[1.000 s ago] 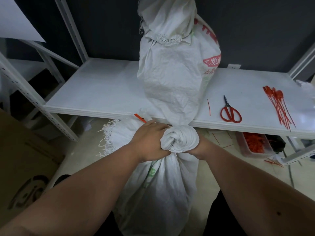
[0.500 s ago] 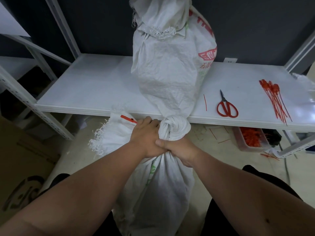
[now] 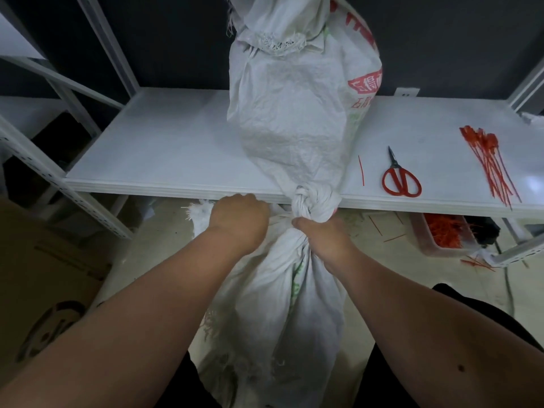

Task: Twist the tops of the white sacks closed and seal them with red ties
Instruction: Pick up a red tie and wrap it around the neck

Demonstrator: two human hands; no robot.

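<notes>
- White sack [image 3: 276, 313] stood on the floor between the knees, just in front of the white shelf [image 3: 176, 148]; top gathered and wound into a tight twisted knob [image 3: 313, 203] level with the shelf's front edge.
- Twisting judged largely done on this sack: neck bunched narrow, knob rolled over on itself.
- No red tie visible round that neck, so sealing judged not yet done here.
- Second sack [image 3: 294, 113] stood upright on the shelf behind, neck cinched near the upper frame edge; whether tied in red could not be told.
- Bundle of red ties [image 3: 490, 163] lay on the shelf well to the right, apart from both hands; red-handled scissors [image 3: 401, 178] beside it, a single red strip [image 3: 361, 170] nearer the sacks.
- More red ties in a tray [image 3: 444, 234] under the shelf, a few scattered on the floor.
- Right hand [image 3: 322, 241] clamped round the neck directly beneath the knob, thumb pointing left across the cloth, forearm reaching in from lower right.
- Left hand [image 3: 240, 220] curled knuckles-up on a frayed fold of sack cloth [image 3: 197, 213] just left of the neck, apparently gripping it; fingertips hidden.
- Hands close together but not touching.
- Left to do, by judgement: fetch a tie from the bundle, loop it under the knob, pull it tight.
</notes>
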